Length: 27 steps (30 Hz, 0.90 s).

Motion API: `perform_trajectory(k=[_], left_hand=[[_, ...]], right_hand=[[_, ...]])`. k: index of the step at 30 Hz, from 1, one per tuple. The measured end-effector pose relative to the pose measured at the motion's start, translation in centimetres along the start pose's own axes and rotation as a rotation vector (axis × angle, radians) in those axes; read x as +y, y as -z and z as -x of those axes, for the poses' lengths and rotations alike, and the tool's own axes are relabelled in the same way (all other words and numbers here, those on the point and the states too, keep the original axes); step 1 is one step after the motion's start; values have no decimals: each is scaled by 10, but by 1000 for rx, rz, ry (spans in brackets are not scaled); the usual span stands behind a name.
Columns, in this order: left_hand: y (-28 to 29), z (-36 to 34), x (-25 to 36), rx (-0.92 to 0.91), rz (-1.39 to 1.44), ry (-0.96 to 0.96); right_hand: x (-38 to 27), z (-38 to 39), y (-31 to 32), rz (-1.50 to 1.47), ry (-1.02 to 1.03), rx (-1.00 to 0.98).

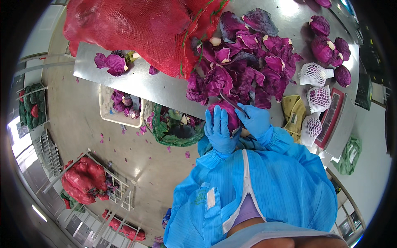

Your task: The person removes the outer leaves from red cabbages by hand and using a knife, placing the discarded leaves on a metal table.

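My left hand (222, 133), in a blue glove, lies with its fingers stretched over a red cabbage (232, 117) and holds it at the near edge of the steel table (136, 84). My right hand (256, 122), also gloved in blue, is closed round a knife (228, 99); its blade reaches over the top of the cabbage. Its handle is mostly hidden in my fingers. Just beyond both hands spreads a heap of loose purple cabbage leaves (248, 78). Below the table edge, left of my hands, a green mesh bag (175, 141) holds leaf scraps.
A large red mesh sack (136, 35) covers the far left of the table. Several whole red cabbages (322, 48) sit at the right, near white foam nets (316, 74), a tan cloth item (293, 115) and a red-framed device (331, 118). A white crate (106, 120) of cabbages stands lower left.
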State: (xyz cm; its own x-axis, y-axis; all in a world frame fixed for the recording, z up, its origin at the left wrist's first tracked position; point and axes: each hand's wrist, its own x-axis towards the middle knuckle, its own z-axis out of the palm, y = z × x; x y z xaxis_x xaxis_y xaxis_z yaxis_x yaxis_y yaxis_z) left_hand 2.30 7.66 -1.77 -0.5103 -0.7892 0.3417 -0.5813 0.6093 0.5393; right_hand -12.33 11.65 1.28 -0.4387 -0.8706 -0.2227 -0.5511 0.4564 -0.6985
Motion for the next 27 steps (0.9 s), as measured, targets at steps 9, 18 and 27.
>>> perform_trajectory(k=[9, 18, 27], left_hand=[[8, -8, -4, 94, 54, 44], [26, -21, -27, 42, 283, 308], [42, -29, -61, -364, 886, 530]], right_hand=[[1, -4, 2, -13, -19, 99], [-11, -12, -1, -523, 38, -211], [-9, -50, 0, -420, 367, -322]])
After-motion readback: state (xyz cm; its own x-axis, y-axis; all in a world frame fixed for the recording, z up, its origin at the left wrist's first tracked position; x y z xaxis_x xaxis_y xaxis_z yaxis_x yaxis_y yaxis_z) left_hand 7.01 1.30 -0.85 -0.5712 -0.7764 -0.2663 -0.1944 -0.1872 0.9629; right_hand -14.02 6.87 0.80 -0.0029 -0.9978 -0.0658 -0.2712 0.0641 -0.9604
